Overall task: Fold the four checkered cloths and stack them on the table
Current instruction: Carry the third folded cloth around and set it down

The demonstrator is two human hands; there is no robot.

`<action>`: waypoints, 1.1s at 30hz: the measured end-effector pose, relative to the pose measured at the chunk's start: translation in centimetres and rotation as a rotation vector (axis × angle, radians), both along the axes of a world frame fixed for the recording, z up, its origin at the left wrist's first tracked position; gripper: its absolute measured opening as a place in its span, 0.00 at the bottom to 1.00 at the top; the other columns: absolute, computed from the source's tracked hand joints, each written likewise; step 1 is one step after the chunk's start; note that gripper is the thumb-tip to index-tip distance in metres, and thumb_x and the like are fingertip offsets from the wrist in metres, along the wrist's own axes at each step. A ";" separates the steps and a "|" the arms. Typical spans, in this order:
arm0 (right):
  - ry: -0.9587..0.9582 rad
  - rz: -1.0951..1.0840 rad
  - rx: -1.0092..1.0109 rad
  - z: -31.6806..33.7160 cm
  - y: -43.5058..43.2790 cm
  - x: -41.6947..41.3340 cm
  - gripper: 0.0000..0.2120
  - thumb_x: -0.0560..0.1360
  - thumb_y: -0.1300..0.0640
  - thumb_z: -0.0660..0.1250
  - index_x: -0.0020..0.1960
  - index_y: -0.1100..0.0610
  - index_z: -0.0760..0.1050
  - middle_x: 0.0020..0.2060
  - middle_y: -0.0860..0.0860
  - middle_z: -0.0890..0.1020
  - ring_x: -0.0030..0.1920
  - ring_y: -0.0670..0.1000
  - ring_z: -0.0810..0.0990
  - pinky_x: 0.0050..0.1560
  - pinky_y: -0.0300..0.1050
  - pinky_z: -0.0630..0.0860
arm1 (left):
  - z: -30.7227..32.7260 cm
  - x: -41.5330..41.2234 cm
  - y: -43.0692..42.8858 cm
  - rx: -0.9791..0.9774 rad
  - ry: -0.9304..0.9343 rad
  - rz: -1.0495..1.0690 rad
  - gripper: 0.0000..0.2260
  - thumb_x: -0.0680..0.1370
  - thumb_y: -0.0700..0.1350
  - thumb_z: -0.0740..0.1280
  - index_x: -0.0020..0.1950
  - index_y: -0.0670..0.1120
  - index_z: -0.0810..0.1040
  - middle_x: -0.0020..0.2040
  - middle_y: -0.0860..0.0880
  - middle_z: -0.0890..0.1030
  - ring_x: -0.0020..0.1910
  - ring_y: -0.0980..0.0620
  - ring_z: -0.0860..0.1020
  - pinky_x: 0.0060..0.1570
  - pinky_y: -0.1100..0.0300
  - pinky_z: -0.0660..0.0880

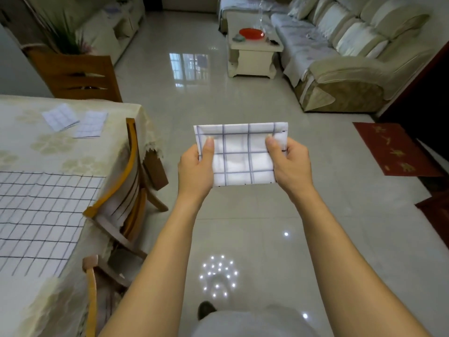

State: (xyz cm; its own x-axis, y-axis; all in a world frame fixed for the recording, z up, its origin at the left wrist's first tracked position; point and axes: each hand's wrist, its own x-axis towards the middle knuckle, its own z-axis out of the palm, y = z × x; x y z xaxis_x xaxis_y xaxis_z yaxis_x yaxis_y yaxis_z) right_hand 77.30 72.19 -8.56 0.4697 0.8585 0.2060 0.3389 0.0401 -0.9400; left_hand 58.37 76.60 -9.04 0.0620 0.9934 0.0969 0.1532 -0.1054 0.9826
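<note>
Worktop (73, 154) at eight o'clock is carrying an unfolded cloth (41, 215), flat. Left grip (196, 166) and right grip (290, 164) are pinching a folded cloth (243, 156) over the floor (243, 227), long axis running nine to three. At ten o'clock, two finished cloths (60, 117) are lying.

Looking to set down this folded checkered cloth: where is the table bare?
Bare cream floral tablecloth lies between the two small folded checkered cloths and the large spread checkered cloth, which covers the near end.
</note>
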 end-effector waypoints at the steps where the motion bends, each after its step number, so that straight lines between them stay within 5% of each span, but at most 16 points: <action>1: -0.001 0.005 -0.007 -0.3 1.3 0.2 0.26 0.80 0.44 0.65 0.40 0.68 0.69 0.33 0.52 0.72 0.35 0.49 0.71 0.37 0.46 0.68 | -0.2 0.0 1.1 -0.006 0.008 0.013 0.23 0.85 0.55 0.61 0.46 0.35 0.76 0.44 0.36 0.81 0.39 0.52 0.78 0.39 0.55 0.74; 6: 0.008 0.079 -0.031 -0.8 8.4 1.5 0.25 0.79 0.45 0.66 0.37 0.65 0.66 0.32 0.50 0.69 0.34 0.48 0.68 0.37 0.46 0.64 | -0.5 0.5 6.7 -0.063 0.027 0.046 0.19 0.85 0.52 0.61 0.47 0.39 0.81 0.42 0.45 0.85 0.39 0.58 0.81 0.40 0.60 0.77; 11: 0.088 0.172 -0.021 -1.0 17.6 2.9 0.21 0.81 0.48 0.66 0.38 0.64 0.70 0.32 0.49 0.72 0.34 0.47 0.71 0.37 0.44 0.68 | 0.0 2.1 14.2 -0.036 0.070 0.132 0.14 0.86 0.55 0.59 0.48 0.54 0.81 0.45 0.52 0.86 0.45 0.58 0.84 0.44 0.61 0.80; 15: 0.152 0.274 0.006 -1.1 25.3 4.7 0.24 0.80 0.46 0.66 0.40 0.67 0.70 0.33 0.50 0.73 0.35 0.48 0.71 0.38 0.46 0.69 | 1.1 4.2 19.4 -0.019 0.080 0.220 0.13 0.86 0.54 0.58 0.49 0.55 0.81 0.43 0.51 0.86 0.43 0.55 0.85 0.38 0.57 0.81; 19: 0.171 0.362 0.007 0.5 31.8 6.3 0.29 0.77 0.40 0.64 0.42 0.69 0.69 0.34 0.51 0.72 0.36 0.48 0.71 0.39 0.47 0.68 | 3.3 6.5 24.3 -0.008 0.053 0.347 0.12 0.86 0.53 0.59 0.48 0.56 0.80 0.42 0.62 0.86 0.45 0.63 0.84 0.39 0.70 0.77; 22: 0.168 0.409 0.003 1.3 36.1 7.5 0.33 0.75 0.36 0.63 0.45 0.71 0.70 0.35 0.52 0.73 0.37 0.48 0.71 0.39 0.47 0.68 | 4.1 7.6 27.9 0.011 0.077 0.416 0.13 0.85 0.54 0.59 0.48 0.54 0.81 0.43 0.60 0.86 0.45 0.62 0.84 0.42 0.68 0.79; 33: 0.167 0.459 -0.102 -1.1 49.9 6.6 0.31 0.76 0.38 0.64 0.46 0.70 0.71 0.36 0.51 0.74 0.38 0.48 0.72 0.40 0.46 0.69 | 1.3 7.0 40.7 -0.059 0.028 0.474 0.12 0.85 0.55 0.58 0.50 0.56 0.79 0.42 0.62 0.85 0.45 0.66 0.82 0.39 0.72 0.76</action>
